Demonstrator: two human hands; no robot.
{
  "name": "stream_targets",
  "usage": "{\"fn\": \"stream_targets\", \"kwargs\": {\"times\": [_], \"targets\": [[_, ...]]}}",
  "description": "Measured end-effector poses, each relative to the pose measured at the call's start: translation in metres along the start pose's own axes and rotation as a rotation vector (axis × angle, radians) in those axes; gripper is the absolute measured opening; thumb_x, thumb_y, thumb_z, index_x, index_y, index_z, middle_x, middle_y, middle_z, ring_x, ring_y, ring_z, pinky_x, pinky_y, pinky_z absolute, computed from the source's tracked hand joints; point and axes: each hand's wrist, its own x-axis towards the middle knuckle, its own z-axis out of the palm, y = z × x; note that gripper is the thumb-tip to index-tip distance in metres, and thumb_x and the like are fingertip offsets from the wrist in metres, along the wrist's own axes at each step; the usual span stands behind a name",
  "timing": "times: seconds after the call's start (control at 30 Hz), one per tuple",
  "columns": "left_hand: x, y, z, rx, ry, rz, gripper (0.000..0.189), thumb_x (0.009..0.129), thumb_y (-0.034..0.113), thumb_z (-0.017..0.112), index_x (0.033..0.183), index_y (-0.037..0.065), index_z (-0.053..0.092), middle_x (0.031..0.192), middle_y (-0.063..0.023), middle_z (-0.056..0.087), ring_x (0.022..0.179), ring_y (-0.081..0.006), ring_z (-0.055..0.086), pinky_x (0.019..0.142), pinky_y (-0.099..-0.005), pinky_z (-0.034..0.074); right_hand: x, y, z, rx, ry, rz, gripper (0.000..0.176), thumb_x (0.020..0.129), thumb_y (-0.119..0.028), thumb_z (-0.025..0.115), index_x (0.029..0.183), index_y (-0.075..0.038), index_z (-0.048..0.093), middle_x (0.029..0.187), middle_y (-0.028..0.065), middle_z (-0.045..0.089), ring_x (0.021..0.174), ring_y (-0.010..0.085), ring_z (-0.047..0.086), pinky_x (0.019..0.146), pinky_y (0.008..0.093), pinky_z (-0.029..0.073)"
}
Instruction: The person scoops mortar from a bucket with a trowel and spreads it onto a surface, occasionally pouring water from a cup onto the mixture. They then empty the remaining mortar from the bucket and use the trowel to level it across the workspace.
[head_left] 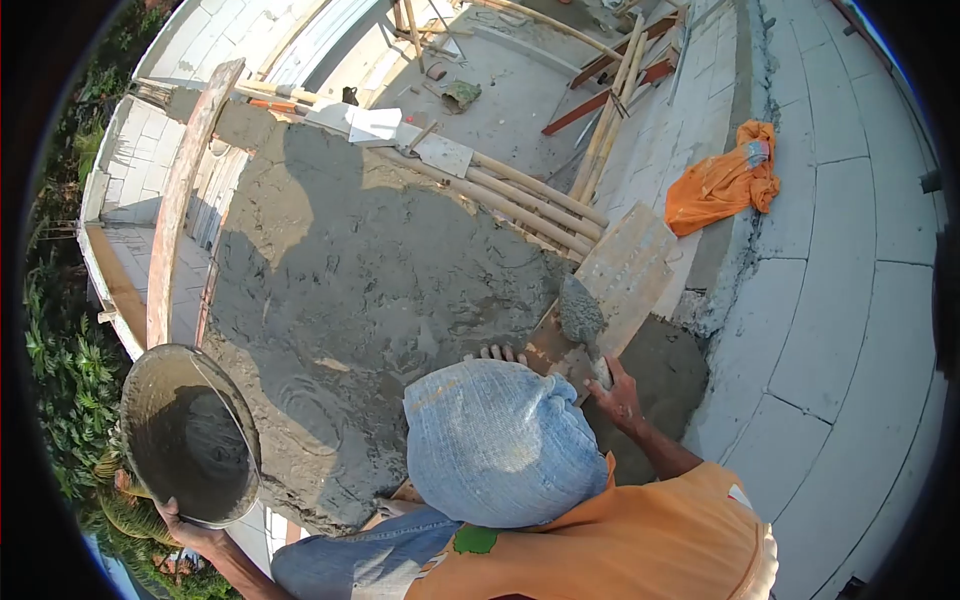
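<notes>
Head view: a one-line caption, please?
Left hand grips a mortar pan above wet concrete while a co-worker works it with a wooden board.

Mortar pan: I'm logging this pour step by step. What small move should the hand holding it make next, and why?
Probably swing the mortar pan inward and tip it further. The left hand grips its lower rim, the pan hangs tilted at the edge of the wet mortar, and grey mortar coats its inside.
</notes>
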Motion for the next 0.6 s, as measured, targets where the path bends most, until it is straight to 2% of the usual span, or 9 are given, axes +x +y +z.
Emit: {"fn": "stream_targets", "kwargs": {"times": [0.17,0.2,0.23,0.27,0.33,0.37,0.4,0.47,0.6], "targets": [[-0.013,0.001,0.017,-0.035,-0.070,0.000,0.053,0.077,0.009,0.056,0.128,-0.005,0.053,0.122,-0.0159,0.061,0.107,-0.0319,0.062,0.098,-0.0431,0.049,0.025,-0.025,0.002,0.035,-0.052,-0.009,0.053,0.080,-0.019,0.072,0.125,-0.002,0.051,0.096,0.0251,0.066,0.091,0.0407,0.067,0.075,0.0445,0.052],[-0.017,0.002,0.021,-0.059,-0.064,-0.019,0.057,0.076,0.007,0.054,0.132,-0.003,0.050,0.127,-0.0160,0.058,0.113,-0.0312,0.058,0.102,-0.0428,0.046,0.035,-0.031,0.003,0.075,-0.056,0.001,0.052,0.081,-0.018,0.072,0.125,-0.001,0.051,0.096,0.0251,0.066,0.091,0.0392,0.068,0.076,0.0443,0.052],[-0.020,0.003,0.024,-0.084,-0.058,-0.037,0.061,0.076,0.006,0.051,0.137,-0.001,0.047,0.132,-0.0161,0.055,0.118,-0.0305,0.055,0.106,-0.0424,0.042,0.047,-0.037,0.006,0.090,-0.070,0.003,0.043,0.082,-0.020,0.071,0.117,0.000,0.055,0.088,0.0144,0.063,0.082,0.0247,0.063,0.074,0.0387,0.050],[-0.023,0.003,0.029,-0.084,-0.038,-0.025,0.061,0.076,0.006,0.051,0.137,-0.001,0.047,0.132,-0.0161,0.055,0.118,-0.0305,0.055,0.106,-0.0424,0.042,0.062,-0.046,0.010,0.092,-0.087,-0.013,0.043,0.082,-0.020,0.071,0.117,0.000,0.055,0.088,0.0144,0.063,0.082,0.0247,0.063,0.074,0.0387,0.050],[-0.031,0.005,0.037,-0.097,-0.097,-0.011,0.063,0.076,0.005,0.050,0.138,-0.001,0.045,0.131,-0.0147,0.056,0.118,-0.0297,0.056,0.106,-0.0418,0.043,0.090,-0.062,0.017,0.030,-0.123,-0.142,0.042,0.085,-0.021,0.069,0.117,0.001,0.054,0.083,0.0178,0.063,0.072,0.0333,0.064,0.066,0.0405,0.050],[-0.033,0.007,0.038,-0.065,-0.097,-0.007,0.062,0.076,0.006,0.051,0.138,-0.001,0.045,0.131,-0.0140,0.056,0.118,-0.0294,0.056,0.106,-0.0410,0.043,0.108,-0.049,0.032,0.114,-0.144,-0.101,0.035,0.088,-0.023,0.066,0.111,0.001,0.056,0.075,0.0127,0.060,0.060,0.0265,0.059,0.057,0.0374,0.049],[-0.034,0.008,0.038,-0.067,-0.084,-0.003,0.062,0.076,0.006,0.051,0.138,-0.001,0.045,0.131,-0.0140,0.056,0.118,-0.0294,0.056,0.106,-0.0410,0.043,0.121,-0.069,0.031,0.111,-0.154,-0.110,0.035,0.088,-0.023,0.066,0.111,0.001,0.056,0.075,0.0127,0.060,0.060,0.0265,0.059,0.057,0.0374,0.049],[-0.037,0.009,0.039,-0.035,-0.068,0.021,0.062,0.076,0.006,0.051,0.137,-0.001,0.046,0.131,-0.0140,0.056,0.117,-0.0290,0.056,0.105,-0.0404,0.043,0.147,-0.110,0.031,0.331,-0.350,0.143,0.032,0.092,-0.027,0.062,0.108,-0.001,0.057,0.072,0.0094,0.058,0.053,0.0186,0.057,0.049,0.0345,0.046],[-0.037,0.012,0.030,-0.029,-0.038,-0.003,0.059,0.077,0.007,0.052,0.135,-0.001,0.048,0.129,-0.0133,0.058,0.115,-0.0283,0.057,0.104,-0.0399,0.044,0.187,-0.129,0.046,0.458,-0.436,0.223,0.032,0.094,-0.030,0.058,0.107,0.000,0.057,0.070,0.0066,0.057,0.048,0.0132,0.053,0.044,0.0310,0.043]]}}
